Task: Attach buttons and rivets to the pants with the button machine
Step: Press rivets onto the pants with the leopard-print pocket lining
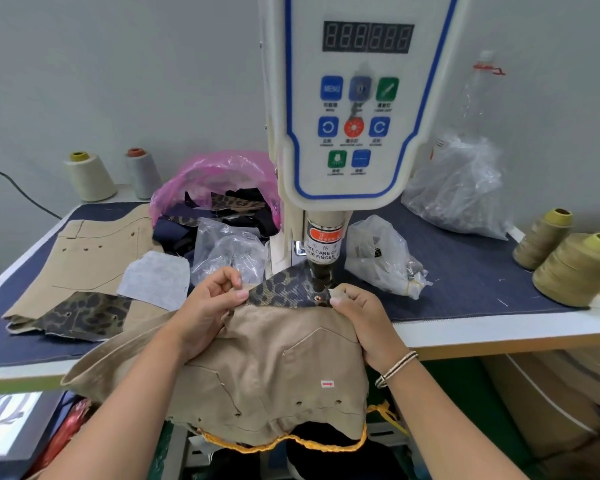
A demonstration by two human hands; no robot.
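The khaki cotton pants (257, 368) hang over the near edge of the denim-covered tabletop (465, 282), their leopard-print flap (284, 289) pushed far enough in to lie under the steel punch head (321, 271) of the white button machine (354, 133). The left hand (205, 306) pinches the flap's left edge between curled fingers (236, 294) and thumb; the right hand (361, 317) pinches the right corner, its fingertips (336, 299) just beside the punch. A small metal rivet (317, 298) with a red light spot on it sits on the flap's right corner, close to those fingertips.

The step in hand appears to be lining up the flap for a press. To do it well, I would keep the cloth flat and taut between the two hands, so no fold slips under the die, and bring the marked spot squarely under the red dot. The right fingertips look too near the punch: they should draw back toward the near edge before the machine fires, as its warning label (323, 244) advises. Hold steady and do not tug during the stroke, or the rivet may seat crooked.

At far left on the tabletop lies a second khaki piece (94, 258) with a leopard patch (84, 317); clear plastic bags (378, 258) flank the machine
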